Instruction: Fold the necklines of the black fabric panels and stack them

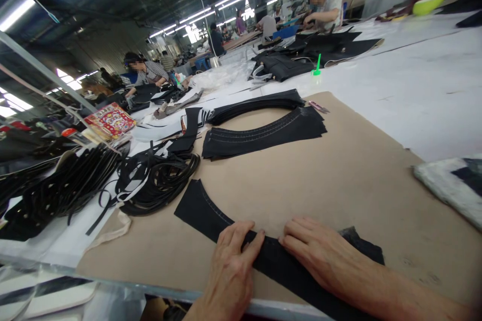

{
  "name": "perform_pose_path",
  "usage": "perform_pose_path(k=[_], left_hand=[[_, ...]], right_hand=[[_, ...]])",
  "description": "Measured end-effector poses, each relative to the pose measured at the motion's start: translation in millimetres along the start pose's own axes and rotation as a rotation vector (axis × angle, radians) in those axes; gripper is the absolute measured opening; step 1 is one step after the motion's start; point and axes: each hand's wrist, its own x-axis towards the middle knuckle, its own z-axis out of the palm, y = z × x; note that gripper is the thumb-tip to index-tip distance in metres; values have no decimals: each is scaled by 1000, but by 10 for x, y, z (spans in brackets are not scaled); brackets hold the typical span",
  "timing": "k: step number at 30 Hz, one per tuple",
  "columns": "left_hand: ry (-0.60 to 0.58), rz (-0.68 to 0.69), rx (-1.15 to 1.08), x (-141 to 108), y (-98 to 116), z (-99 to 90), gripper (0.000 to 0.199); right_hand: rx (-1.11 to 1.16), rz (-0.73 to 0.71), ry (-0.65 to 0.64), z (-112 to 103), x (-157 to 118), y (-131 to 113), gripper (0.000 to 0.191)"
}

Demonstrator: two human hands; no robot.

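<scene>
A curved black fabric piece [201, 208] with a stitched line lies across the front of the brown board [286, 180]. My left hand [235, 256] rests on its middle, thumb and fingers bent at its upper edge. Just to the right, my right hand [320, 248] presses the same piece, its fingers together at that edge and their tips partly hidden. A black end of material shows beyond my right wrist. Farther back on the board lie a stack of curved black pieces with stitched lines [263, 133] and another curved black stack [256, 105].
Small scissors [319, 107] lie by the stacks. Coiled black strips [161, 185] and a black pile [64, 190] are at left. A green bottle [317, 71] stands behind the board; a padded white item [452, 185] lies at right. People work farther back.
</scene>
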Motion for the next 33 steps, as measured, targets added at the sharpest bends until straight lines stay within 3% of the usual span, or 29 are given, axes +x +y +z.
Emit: perform_pose_path(k=[6,16,33], left_hand=[[-25,85,-170,33,126,123,46],[-9,171,-72,60,114,98,40],[44,140,-11,62,160,218,46]], right_hand=[[7,-2,34,12,-5,-8,24],[17,32,-84,-167,-145,102,17],[-50,-17,-44,-269,-351,240,15]])
